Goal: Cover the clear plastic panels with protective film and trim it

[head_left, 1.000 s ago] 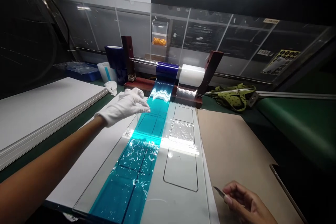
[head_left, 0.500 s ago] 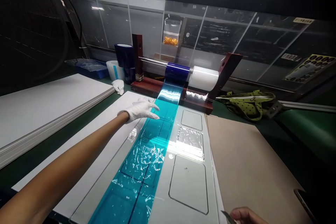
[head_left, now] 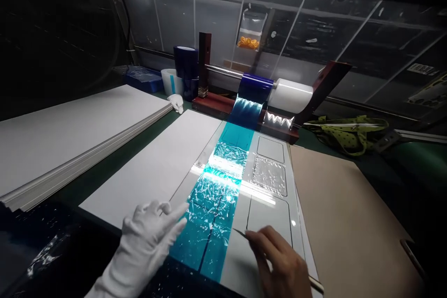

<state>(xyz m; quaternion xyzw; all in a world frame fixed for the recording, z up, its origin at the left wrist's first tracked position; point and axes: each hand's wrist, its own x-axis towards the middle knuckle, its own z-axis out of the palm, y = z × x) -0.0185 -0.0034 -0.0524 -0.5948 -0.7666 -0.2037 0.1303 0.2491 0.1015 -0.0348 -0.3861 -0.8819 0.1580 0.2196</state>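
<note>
A strip of blue film [head_left: 218,191] runs from a dark blue roll [head_left: 254,87] on a bar down over a clear plate [head_left: 268,205] with cut-out outlines. My left hand [head_left: 148,235], in a white glove, lies near the plate's near left corner with fingers spread toward the film's left edge. My bare right hand [head_left: 279,260] pinches a thin metal blade [head_left: 240,233] whose tip rests on the plate just right of the film.
A white roll [head_left: 291,95] shares the bar on a dark red stand [head_left: 213,102]. White sheets [head_left: 70,130] are stacked at left, a brown board [head_left: 345,223] at right. Spare rolls [head_left: 183,72] and a green bag [head_left: 349,132] sit at the back by a clear screen.
My left hand has drawn back from the far end of the film to the near edge. My right hand with the blade has moved up and left onto the plate. The view has shifted.
</note>
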